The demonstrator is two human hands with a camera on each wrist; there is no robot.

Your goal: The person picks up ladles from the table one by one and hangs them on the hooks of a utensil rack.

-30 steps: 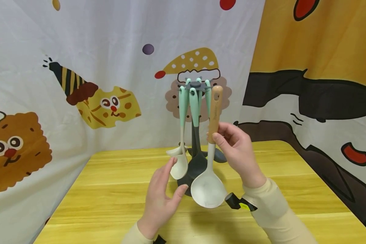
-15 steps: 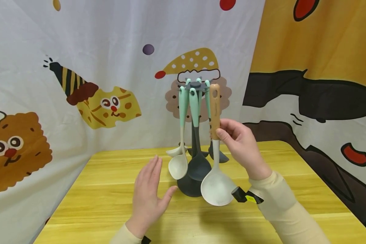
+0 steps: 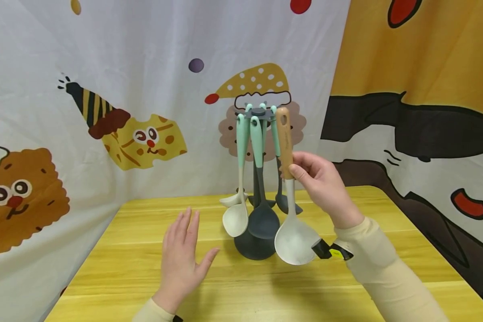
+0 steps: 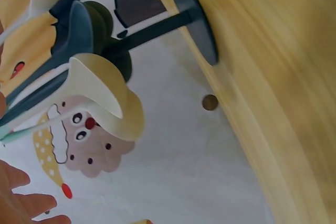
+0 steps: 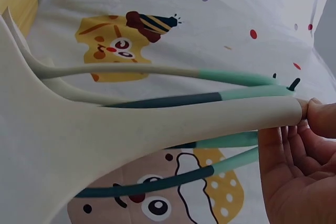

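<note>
A white ladle with a wooden handle hangs upright, bowl down, above the table. My right hand pinches the lower end of that handle between thumb and fingers. Just behind the ladle stands a dark utensil rack on a round base. Several mint-handled utensils hang on it, among them a dark ladle and a cream spoon. To the left of the rack, my left hand is held with fingers spread and touches nothing. In the right wrist view the ladle covers part of the rack's utensils.
The wood-grain table bears the rack near its middle. A printed cloth with cartoon figures hangs right behind the table's far edge. Black straps circle both wrists.
My right hand has moved right and a little up with the ladle, uncovering more of the rack's base. My left hand has moved left, away from the rack.
</note>
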